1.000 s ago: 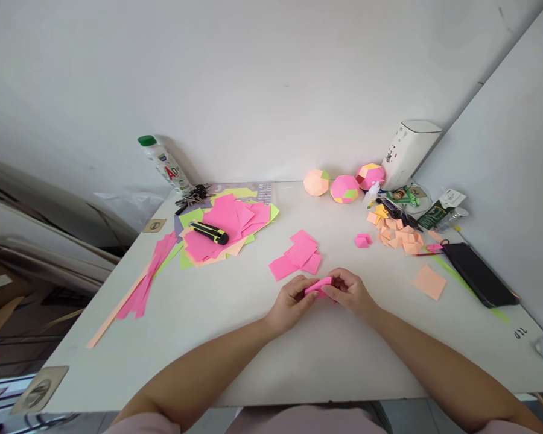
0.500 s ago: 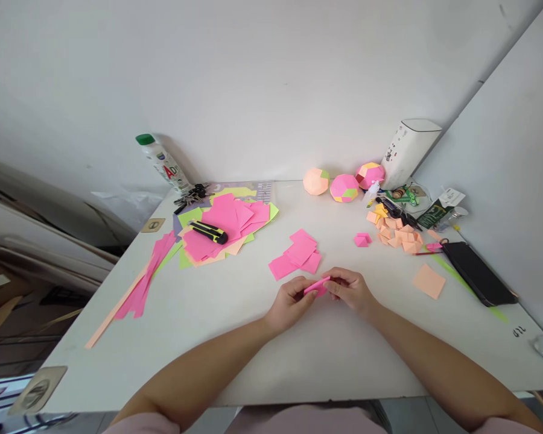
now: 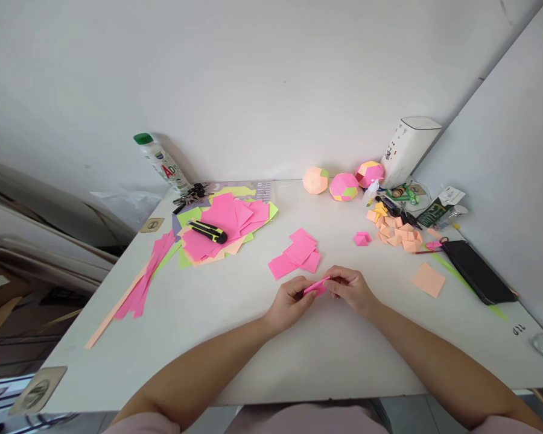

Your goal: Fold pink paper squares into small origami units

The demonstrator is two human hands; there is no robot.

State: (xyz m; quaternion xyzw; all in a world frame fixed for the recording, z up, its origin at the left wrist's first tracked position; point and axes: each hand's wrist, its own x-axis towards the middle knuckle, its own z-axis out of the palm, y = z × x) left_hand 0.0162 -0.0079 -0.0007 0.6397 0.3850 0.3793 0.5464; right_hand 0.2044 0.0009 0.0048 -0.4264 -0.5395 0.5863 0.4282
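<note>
A folded piece of pink paper [image 3: 315, 287] is held between both hands above the table. My left hand [image 3: 291, 302] pinches its left end between thumb and fingers. At the right end, my right hand [image 3: 350, 289] is closed on the same paper, thumb in front. Just beyond the hands lie several loose pink paper squares [image 3: 298, 252], overlapping. A small folded pink unit [image 3: 362, 239] rests farther right, near a heap of folded peach units [image 3: 400, 232]. One flat peach square [image 3: 429, 279] lies to the right of my right hand.
At the left, a utility knife [image 3: 208, 231] lies on stacked pink sheets [image 3: 226, 211], with long paper strips [image 3: 145, 277] nearby. Three paper balls [image 3: 344, 187] stand by the wall. A white bottle [image 3: 163, 163], a white container [image 3: 409, 154] and a black pouch [image 3: 477, 271] are also on the table.
The hands and the folded pink paper stay almost exactly where they were. The whole view has shifted very slightly.
</note>
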